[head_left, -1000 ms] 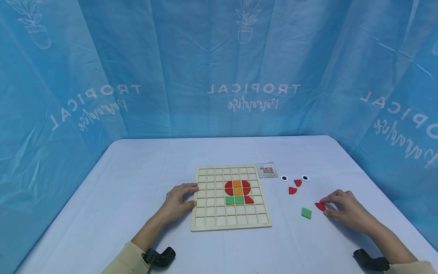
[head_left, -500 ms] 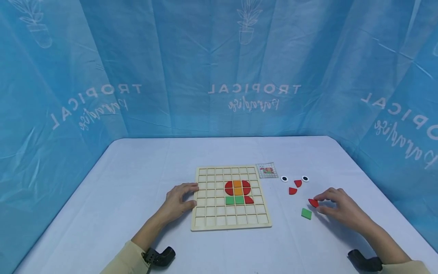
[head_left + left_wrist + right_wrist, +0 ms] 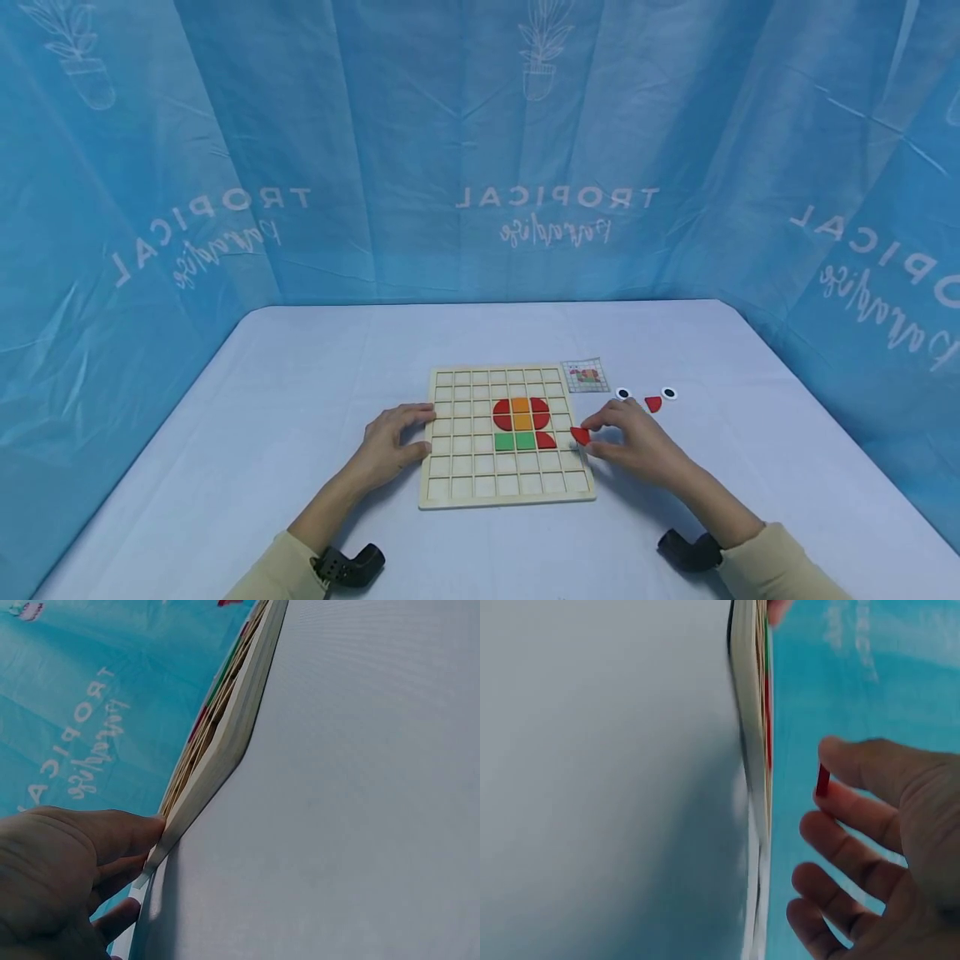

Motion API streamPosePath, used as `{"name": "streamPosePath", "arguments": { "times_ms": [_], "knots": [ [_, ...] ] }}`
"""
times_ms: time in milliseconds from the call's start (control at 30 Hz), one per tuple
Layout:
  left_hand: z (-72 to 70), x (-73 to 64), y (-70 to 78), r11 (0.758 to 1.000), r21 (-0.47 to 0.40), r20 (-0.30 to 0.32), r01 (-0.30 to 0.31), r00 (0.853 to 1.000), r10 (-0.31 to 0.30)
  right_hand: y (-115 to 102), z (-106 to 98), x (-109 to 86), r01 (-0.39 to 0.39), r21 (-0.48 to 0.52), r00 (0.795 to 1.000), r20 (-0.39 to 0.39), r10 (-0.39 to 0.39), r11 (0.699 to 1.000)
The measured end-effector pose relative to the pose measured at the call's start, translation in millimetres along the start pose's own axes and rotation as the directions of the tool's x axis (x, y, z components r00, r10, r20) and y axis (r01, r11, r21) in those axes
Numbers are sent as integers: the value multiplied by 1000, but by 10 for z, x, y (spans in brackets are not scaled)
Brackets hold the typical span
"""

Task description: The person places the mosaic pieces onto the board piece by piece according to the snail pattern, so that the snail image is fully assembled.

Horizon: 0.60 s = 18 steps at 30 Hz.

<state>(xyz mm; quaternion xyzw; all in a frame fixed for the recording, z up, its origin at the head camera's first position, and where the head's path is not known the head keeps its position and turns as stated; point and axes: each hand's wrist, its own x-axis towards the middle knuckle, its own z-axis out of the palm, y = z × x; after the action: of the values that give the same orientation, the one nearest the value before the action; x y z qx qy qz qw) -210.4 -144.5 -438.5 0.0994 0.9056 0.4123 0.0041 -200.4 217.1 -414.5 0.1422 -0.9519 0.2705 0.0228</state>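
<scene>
My left hand point(image 3: 390, 442) rests against the left edge of the wooden grid board point(image 3: 461, 483); its fingers and thumb touch the rim. Between thumb and forefinger, my right hand point(image 3: 637, 442) pinches a red quarter-round tile point(image 3: 580, 436) just above the board's right side. In the right wrist view that tile point(image 3: 823, 780) appears edge-on, apart from the board point(image 3: 751, 735). Set in the grid are orange tiles point(image 3: 521, 413) flanked by red rounded tiles point(image 3: 502, 415). Below them lie green square tiles point(image 3: 514, 441) and one red quarter-round tile point(image 3: 547, 440).
A small printed pattern card point(image 3: 586, 375) lies off the board's upper right corner. Beyond my right hand are two eye discs point(image 3: 669, 393) and a loose red tile point(image 3: 653, 404). Blue curtains point(image 3: 480, 250) hang behind the white table point(image 3: 337, 342).
My right hand has carried the red tile leftward from the right of the table to the board's right side. It now hides a loose red tile and the green one. The left hand stays put.
</scene>
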Motion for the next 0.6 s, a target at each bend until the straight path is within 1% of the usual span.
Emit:
{"name": "streamPosePath", "arguments": {
  "times_ms": [100, 167, 267, 333, 500, 600],
  "knots": [
    [-2, 6, 2, 1000, -6, 1, 1, 1000, -1, -208, 132, 110, 37, -10, 999, 0, -37, 999],
    [-7, 4, 2, 1000, -12, 4, -7, 1000, 7, -338, 211, 172, 45, -13, 999, 3, -45, 999],
    [-13, 2, 2, 1000, -15, 4, -22, 1000, 22, -495, 320, 258, 86, -25, 996, 7, -86, 996],
    [-14, 2, 2, 1000, -16, 3, -22, 1000, 22, -574, 390, 308, 123, -37, 992, 12, -122, 992],
    [-10, 3, 4, 1000, -10, -2, -8, 1000, 8, -718, 539, 406, 219, -70, 976, 26, -218, 973],
    [-7, 1, 7, 1000, -12, -3, 1, 1000, -1, -788, 602, 444, 258, -103, 966, 30, -256, 961]
  ]
}}
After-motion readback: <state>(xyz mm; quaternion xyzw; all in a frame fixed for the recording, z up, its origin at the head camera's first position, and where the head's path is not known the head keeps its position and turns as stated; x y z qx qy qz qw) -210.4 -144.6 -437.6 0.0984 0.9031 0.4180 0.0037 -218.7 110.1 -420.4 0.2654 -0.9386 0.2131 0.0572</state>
